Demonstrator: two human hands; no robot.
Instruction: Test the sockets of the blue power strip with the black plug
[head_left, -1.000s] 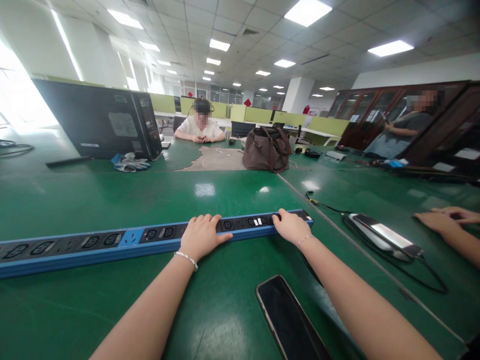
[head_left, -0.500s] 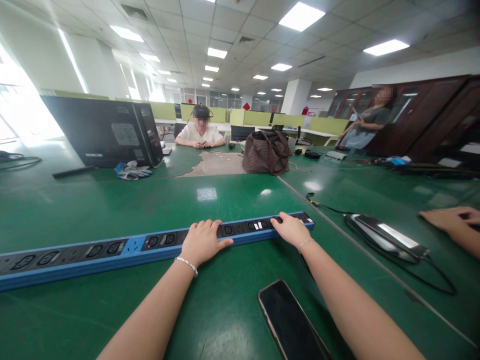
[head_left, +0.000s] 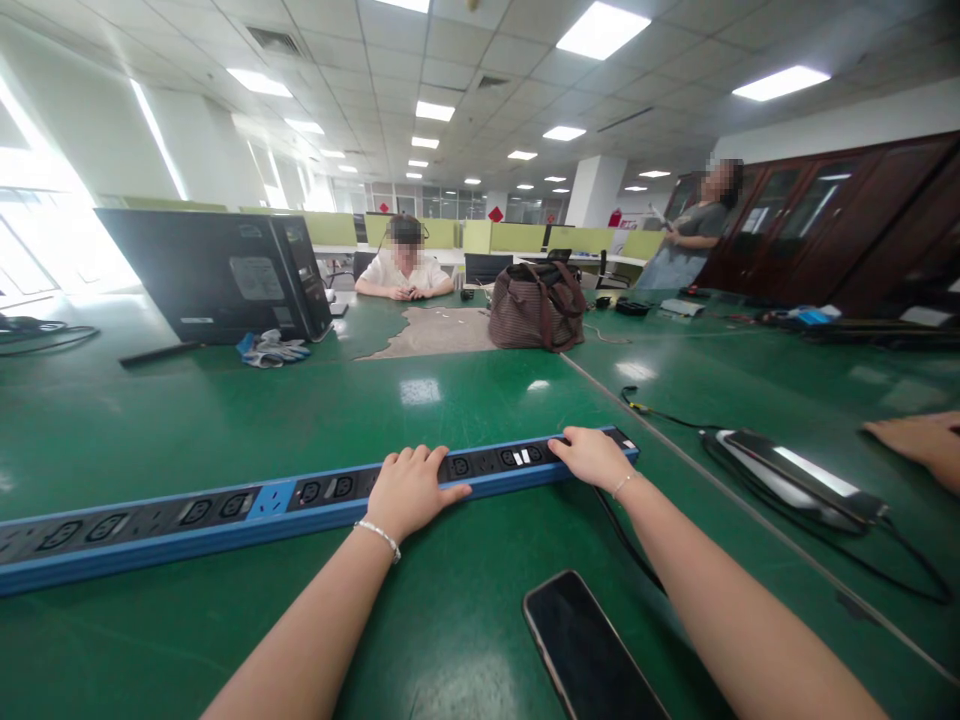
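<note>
A long blue and black power strip with several sockets lies across the green table, running out of view at the left. My left hand grips it near the middle, fingers over its top and thumb along the near side. Close to its right end, my right hand is closed around the strip, the fingertips on the top face. A black cable runs from under that end and passes behind my right forearm. On the table between my forearms lies a dark phone, cut off by the lower edge.
Gloves lie by a black computer case at back left. A brown bag stands farther back. Right of the table seam are a cabled black-and-white device and another person's hand. One person sits opposite; another stands by the cabinets.
The view has shifted slightly. Both my hands keep their places on the power strip. The standing person has moved left, and the other person's hand at the right edge has shifted right.
</note>
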